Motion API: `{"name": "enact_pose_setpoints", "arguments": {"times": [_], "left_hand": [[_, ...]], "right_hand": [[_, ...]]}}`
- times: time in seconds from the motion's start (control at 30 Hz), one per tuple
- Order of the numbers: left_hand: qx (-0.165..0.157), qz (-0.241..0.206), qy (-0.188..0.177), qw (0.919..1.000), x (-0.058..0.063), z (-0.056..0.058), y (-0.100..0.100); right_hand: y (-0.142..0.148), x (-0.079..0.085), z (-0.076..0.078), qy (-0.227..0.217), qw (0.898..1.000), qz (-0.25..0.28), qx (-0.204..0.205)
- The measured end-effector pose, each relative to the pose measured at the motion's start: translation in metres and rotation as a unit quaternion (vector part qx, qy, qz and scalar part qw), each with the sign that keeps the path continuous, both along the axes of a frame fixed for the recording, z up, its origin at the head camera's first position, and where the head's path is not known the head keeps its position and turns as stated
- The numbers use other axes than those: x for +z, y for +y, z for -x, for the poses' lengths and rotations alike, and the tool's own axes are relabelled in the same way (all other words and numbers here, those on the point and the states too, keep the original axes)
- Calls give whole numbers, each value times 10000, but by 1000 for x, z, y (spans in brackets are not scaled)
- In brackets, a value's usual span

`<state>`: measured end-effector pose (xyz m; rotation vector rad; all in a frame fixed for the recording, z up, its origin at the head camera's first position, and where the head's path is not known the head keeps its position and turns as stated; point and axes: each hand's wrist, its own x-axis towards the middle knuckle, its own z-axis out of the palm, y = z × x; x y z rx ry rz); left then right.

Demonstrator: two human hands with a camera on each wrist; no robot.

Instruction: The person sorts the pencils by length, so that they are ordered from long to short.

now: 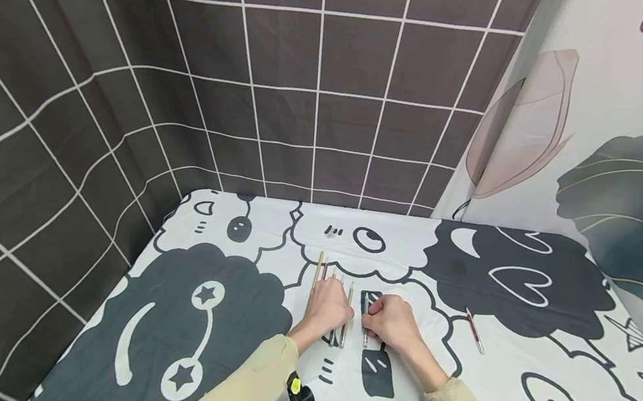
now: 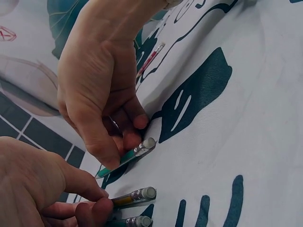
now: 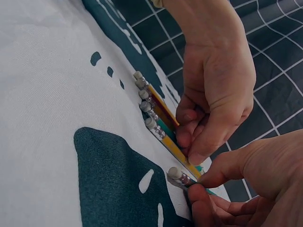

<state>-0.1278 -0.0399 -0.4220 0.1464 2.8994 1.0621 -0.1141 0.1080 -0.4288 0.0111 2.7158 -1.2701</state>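
Observation:
My left hand [image 1: 328, 306] pinches a yellow pencil [image 3: 175, 149] between thumb and fingers, its eraser end pointing toward me. Under and left of that hand, several more pencils lie roughly side by side, partly hidden; one yellow pencil [image 1: 318, 267] shows beyond the knuckles. In the right wrist view their white erasers and metal bands form a slanting row. A little to the right, my right hand [image 1: 394, 321] grips a green pencil [image 2: 129, 157] near its eraser end, close over the cloth. A gap separates this pencil from the row.
A red pencil [image 1: 474, 330] lies by itself on the right. The printed black-and-white cloth [image 1: 329, 393] covers the table. Behind stands a dark gridded curtain [image 1: 342, 123], with a leaf-patterned curtain [image 1: 603, 80] at right.

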Motion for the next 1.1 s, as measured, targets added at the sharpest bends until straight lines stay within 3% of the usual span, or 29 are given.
{"name": "enact_pose_setpoints", "arguments": {"times": [0.3,0.97,1.1], "left_hand": [[-89,-7,174,9998,-2,0,-1],[69,61,-28,10000,-2,2,-1],[83,69,69,9999,-2,2,-1]], "right_hand": [[-1,1,2,-40,9999,103,43],[-7,-1,2,-272,9981,535,165],[-8,-1,2,-290,9976,604,159]]}}
